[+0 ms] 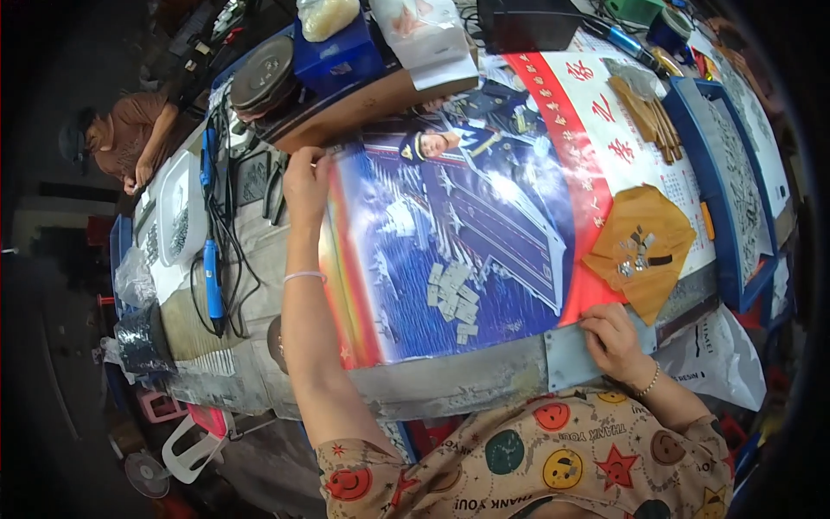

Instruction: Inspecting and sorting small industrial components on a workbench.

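Note:
A large glossy poster with a ship and uniformed figures lies across the worktable. At its upper left corner, beside a cardboard edge, my left hand is closed with its fingertips on the poster's edge. My right hand pinches the red lower edge at the right, over a pale grey plate. Several small grey flat pieces lie in a loose cluster on the poster. Right of them rests a brown paper sheet with small metallic bits on it.
A blue tray of small parts borders the right side. Behind stand a cardboard box, a blue box and a round lidded tin. Blue-handled corded tools and a white tub lie left. Another person sits far left.

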Available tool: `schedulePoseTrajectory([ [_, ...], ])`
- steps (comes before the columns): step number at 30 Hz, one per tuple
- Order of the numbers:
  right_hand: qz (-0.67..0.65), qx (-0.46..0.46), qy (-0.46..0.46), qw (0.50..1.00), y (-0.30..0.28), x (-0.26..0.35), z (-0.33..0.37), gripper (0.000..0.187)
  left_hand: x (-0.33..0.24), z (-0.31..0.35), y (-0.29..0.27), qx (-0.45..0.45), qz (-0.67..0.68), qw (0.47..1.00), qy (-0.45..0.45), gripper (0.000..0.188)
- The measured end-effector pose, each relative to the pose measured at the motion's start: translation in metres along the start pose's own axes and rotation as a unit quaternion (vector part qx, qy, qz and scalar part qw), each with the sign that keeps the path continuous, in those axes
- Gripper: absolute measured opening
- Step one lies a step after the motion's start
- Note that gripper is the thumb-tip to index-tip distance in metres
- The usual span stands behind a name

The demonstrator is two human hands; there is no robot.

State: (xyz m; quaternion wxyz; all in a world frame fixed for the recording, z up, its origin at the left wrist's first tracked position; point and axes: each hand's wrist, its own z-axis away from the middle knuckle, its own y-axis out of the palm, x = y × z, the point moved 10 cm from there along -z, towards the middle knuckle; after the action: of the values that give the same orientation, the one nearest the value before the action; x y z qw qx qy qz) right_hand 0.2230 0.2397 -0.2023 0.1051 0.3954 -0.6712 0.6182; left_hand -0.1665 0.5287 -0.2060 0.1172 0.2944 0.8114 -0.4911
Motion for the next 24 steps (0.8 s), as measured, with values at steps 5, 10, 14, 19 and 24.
schedulePoseTrajectory([
  [5, -0.002, -0.005, 0.007, 1.0, 0.001, -0.005, 0.002, 0.021, -0.046, 0.045, 0.012, 0.072, 0.077, 0.989, -0.106, 0.011],
  [10, -0.005, -0.024, -0.007, 1.0, -0.001, -0.002, 0.002, 0.02, -0.11, 0.125, 0.024, 0.188, 0.128, 0.954, -0.194, 0.016],
  [14, 0.004, -0.037, -0.022, 0.999, -0.003, 0.001, 0.008, 0.019, -0.129, 0.161, 0.031, 0.23, 0.108, 0.947, -0.195, 0.021],
  [19, 0.004, -0.043, -0.023, 0.999, -0.005, 0.0, 0.013, 0.019, -0.128, 0.162, 0.042, 0.221, 0.051, 0.953, -0.201, 0.02],
  [24, -0.001, -0.047, -0.036, 0.998, -0.005, -0.001, 0.017, 0.021, -0.131, 0.159, 0.049, 0.268, 0.02, 0.938, -0.218, 0.018],
])
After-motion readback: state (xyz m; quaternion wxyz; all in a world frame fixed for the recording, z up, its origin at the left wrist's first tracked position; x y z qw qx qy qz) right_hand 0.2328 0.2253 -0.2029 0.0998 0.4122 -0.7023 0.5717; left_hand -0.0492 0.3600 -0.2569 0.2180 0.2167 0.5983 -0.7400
